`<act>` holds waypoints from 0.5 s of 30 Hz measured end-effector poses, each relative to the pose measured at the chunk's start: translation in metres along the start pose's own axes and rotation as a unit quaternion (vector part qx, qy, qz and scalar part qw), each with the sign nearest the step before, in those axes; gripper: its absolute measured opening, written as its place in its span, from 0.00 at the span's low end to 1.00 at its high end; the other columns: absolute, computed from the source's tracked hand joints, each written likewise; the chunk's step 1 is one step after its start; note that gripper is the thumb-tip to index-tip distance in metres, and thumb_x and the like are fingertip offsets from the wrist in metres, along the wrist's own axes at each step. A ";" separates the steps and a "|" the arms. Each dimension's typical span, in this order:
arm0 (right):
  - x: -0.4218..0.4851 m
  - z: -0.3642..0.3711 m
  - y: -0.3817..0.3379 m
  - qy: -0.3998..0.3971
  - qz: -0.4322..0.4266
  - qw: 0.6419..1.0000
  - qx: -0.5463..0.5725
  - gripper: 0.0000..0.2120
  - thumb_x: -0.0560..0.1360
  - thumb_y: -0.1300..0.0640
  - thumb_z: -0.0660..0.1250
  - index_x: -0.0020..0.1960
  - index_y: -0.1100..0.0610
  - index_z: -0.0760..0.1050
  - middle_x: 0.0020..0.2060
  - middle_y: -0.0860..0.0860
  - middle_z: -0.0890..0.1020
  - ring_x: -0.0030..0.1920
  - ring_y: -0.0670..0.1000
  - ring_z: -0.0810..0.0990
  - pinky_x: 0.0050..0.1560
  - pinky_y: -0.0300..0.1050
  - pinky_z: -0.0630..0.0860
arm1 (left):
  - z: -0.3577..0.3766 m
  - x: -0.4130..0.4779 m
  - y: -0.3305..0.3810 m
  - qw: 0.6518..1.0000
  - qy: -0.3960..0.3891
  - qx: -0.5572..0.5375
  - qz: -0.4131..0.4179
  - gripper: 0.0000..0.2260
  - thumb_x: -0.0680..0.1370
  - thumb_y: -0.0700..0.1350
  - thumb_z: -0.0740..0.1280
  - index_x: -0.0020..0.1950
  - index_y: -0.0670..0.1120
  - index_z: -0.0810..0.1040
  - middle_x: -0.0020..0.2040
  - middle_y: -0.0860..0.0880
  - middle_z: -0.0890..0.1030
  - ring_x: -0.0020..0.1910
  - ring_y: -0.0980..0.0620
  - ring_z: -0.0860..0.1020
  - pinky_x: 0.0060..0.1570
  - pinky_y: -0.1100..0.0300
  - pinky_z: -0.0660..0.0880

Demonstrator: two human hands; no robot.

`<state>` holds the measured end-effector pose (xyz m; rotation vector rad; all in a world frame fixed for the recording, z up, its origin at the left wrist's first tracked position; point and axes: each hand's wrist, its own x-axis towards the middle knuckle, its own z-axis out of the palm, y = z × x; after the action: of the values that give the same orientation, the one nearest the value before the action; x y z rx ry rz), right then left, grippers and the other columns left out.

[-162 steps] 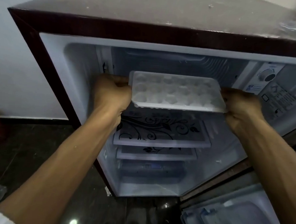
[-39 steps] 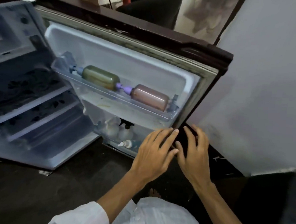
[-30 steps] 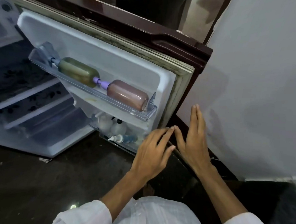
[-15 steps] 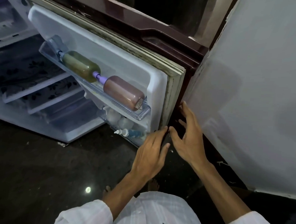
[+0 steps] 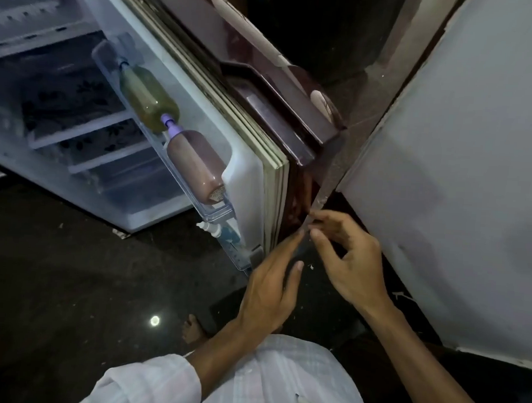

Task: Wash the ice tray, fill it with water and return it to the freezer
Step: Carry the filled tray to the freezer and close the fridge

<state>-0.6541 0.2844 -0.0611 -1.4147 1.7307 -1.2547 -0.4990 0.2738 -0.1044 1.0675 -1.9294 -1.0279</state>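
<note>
The ice tray is not in view. The fridge door (image 5: 255, 157) stands partly swung, its maroon outer face turned to the right and its white inner side to the left. My left hand (image 5: 271, 292) rests with spread fingers against the door's lower outer edge. My right hand (image 5: 348, 256) is just right of it, fingers loosely curled, fingertips near the door's edge. Neither hand holds anything. The open fridge body (image 5: 85, 134) with its patterned shelves lies at left, the freezer section (image 5: 24, 15) at the top left.
The door shelf (image 5: 196, 197) holds a green bottle (image 5: 146, 100) and a brown bottle (image 5: 195, 166) lying end to end, with small bottles below. A white wall (image 5: 477, 183) stands close on the right. The floor (image 5: 66, 282) is dark and glossy; my bare foot (image 5: 193, 329) shows below.
The ice tray, held at the freezer earlier, is gone from view. The view turned to the door, and both hands have pushed it further toward the fridge body.
</note>
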 end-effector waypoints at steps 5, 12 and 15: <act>0.025 0.008 -0.009 0.000 0.056 0.998 0.015 0.22 0.80 0.48 0.63 0.72 0.50 0.68 0.66 0.45 0.73 0.65 0.38 0.72 0.60 0.31 0.73 | -0.008 -0.019 -0.001 1.000 0.011 0.003 0.005 0.24 0.83 0.37 0.63 0.79 0.41 0.64 0.77 0.46 0.69 0.77 0.56 0.66 0.74 0.62 0.65; 0.046 0.036 -0.036 -0.099 -0.008 0.990 0.101 0.13 0.83 0.57 0.59 0.66 0.56 0.74 0.57 0.50 0.83 0.59 0.46 0.81 0.59 0.44 0.78 | -0.020 -0.028 -0.003 1.000 0.003 -0.002 -0.005 0.26 0.84 0.38 0.61 0.81 0.42 0.57 0.81 0.48 0.61 0.80 0.54 0.60 0.78 0.59 0.60; 0.041 0.040 -0.039 -0.134 -0.001 0.983 0.122 0.15 0.82 0.58 0.62 0.68 0.57 0.75 0.58 0.47 0.83 0.61 0.45 0.80 0.59 0.37 0.76 | -0.026 -0.032 -0.004 1.000 0.014 -0.012 -0.021 0.28 0.84 0.40 0.61 0.82 0.45 0.53 0.82 0.50 0.56 0.81 0.55 0.56 0.78 0.61 0.56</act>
<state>-0.6146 0.2330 -0.0363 -1.3685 1.3484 -1.1704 -0.4625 0.2925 -0.1019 1.1087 -1.8751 -1.0512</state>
